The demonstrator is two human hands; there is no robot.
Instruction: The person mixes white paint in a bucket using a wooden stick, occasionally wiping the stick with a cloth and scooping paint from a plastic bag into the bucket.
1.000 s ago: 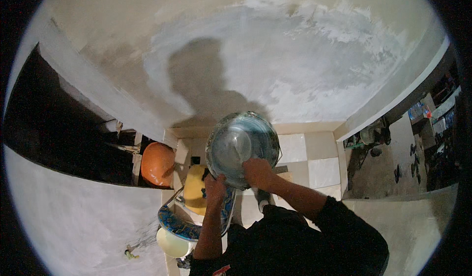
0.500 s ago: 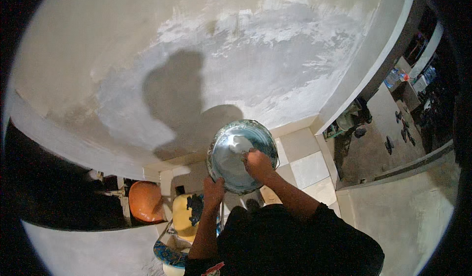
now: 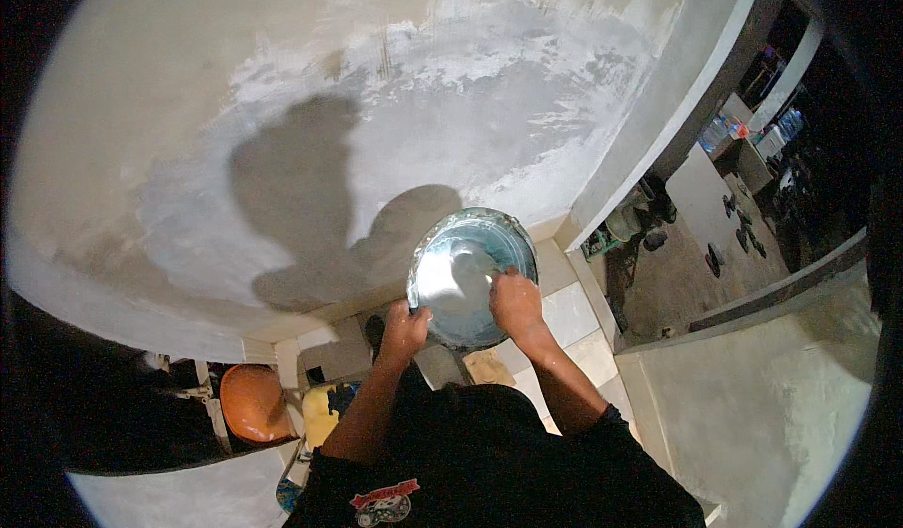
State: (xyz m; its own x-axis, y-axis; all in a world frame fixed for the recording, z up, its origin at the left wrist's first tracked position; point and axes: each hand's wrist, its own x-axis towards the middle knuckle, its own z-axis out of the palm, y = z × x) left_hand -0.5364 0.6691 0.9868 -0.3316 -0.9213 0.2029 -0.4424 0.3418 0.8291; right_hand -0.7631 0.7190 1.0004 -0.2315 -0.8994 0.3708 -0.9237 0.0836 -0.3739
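A round bucket (image 3: 475, 332) with a rim smeared in dried plaster is in front of my body, tilted so that its inside shows. Wet grey-white material (image 3: 447, 282) in it catches bright light. My left hand (image 3: 404, 329) grips the bucket's near-left rim, thumb over the edge. Over the right part of the opening, my right hand (image 3: 517, 304) is closed in a fist. Whatever it holds is hidden by the fingers and the glare.
Ahead stands a wall (image 3: 404, 142) with a patchy grey-white coat and my shadow on it. An orange rounded object (image 3: 254, 403) and a yellow seat (image 3: 320, 417) are at lower left. To the right, a doorway opens onto a floor with several sandals (image 3: 743, 232).
The bucket has shifted slightly up and to the right in view. My right hand has moved from over the bucket's middle towards its right side. The whole view has turned a little.
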